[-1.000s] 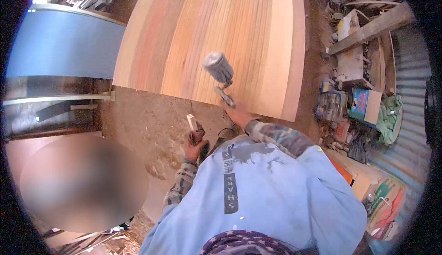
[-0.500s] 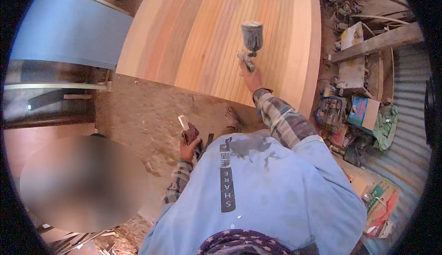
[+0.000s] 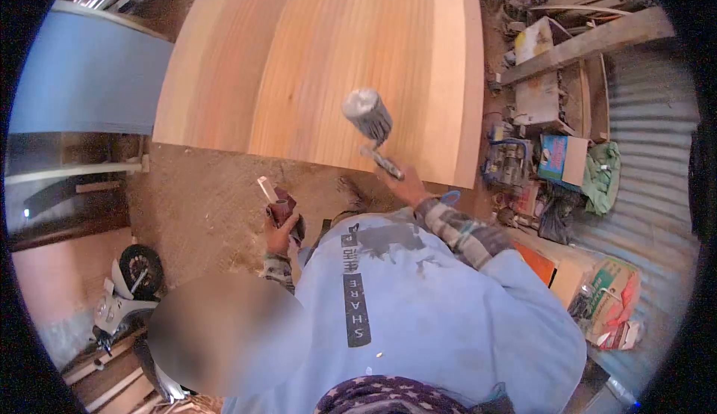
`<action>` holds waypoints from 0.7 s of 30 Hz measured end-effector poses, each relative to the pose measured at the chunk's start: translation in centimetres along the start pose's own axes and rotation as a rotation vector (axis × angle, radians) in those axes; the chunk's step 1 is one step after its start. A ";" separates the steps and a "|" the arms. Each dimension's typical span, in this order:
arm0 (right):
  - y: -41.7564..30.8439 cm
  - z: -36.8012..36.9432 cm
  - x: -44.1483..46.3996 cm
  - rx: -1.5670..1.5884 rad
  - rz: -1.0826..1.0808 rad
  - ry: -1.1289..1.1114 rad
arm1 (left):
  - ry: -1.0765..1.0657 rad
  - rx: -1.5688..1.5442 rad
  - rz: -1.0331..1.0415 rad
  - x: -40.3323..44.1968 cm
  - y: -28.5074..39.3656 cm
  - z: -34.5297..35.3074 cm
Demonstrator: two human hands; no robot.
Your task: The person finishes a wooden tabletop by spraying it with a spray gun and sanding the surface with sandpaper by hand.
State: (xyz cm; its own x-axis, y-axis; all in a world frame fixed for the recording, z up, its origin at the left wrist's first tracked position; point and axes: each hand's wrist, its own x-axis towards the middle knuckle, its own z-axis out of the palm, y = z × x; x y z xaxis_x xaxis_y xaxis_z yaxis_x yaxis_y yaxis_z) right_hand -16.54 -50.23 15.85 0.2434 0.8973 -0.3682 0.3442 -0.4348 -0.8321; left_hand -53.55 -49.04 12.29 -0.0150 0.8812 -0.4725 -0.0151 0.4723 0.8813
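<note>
My right hand (image 3: 405,187) is closed round the handle of a spray gun (image 3: 370,121) with a grey, paint-stained cup on top. The gun is tilted to the left, above the near edge of a wide wooden panel (image 3: 336,63) made of striped boards. In front of my belly, my left hand (image 3: 278,236) grips a dark red-brown folded piece (image 3: 282,206) that looks like sandpaper. A pale wooden stick (image 3: 266,187) juts up beside that piece. Whether the two are joined I cannot tell.
A blurred round shape (image 3: 228,332) is close by my left side, with a motorbike (image 3: 123,302) behind it. Blue sheeting (image 3: 89,70) stands left of the panel. On the right are boxes (image 3: 560,161), a timber beam (image 3: 590,48) and corrugated metal (image 3: 650,145).
My right hand has drawn the spray gun back toward my body, and its cup now leans left. The view has shifted, bringing the motorbike into sight. My left hand keeps its hold.
</note>
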 end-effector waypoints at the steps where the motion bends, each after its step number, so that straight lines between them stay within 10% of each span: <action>1: 0.2 -1.2 -1.5 -0.036 -0.044 0.002 | -0.057 -0.009 -0.021 -0.6 1.9 1.2; 8: 4.8 -10.6 -2.1 0.011 0.096 0.129 | -0.186 -0.030 -0.074 2.3 2.7 7.7; 21: 8.6 -27.2 14.1 0.084 -0.278 0.344 | -0.015 -0.059 0.042 -2.1 6.7 32.3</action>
State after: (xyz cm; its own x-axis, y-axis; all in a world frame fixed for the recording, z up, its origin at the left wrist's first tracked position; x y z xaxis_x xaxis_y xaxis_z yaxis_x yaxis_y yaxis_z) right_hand 14.52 -43.39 14.82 0.4445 0.8955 0.0220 0.3683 -0.1603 -0.9158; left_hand -21.31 -47.04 19.33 -0.0023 0.9004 -0.4350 -0.0732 0.4337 0.8981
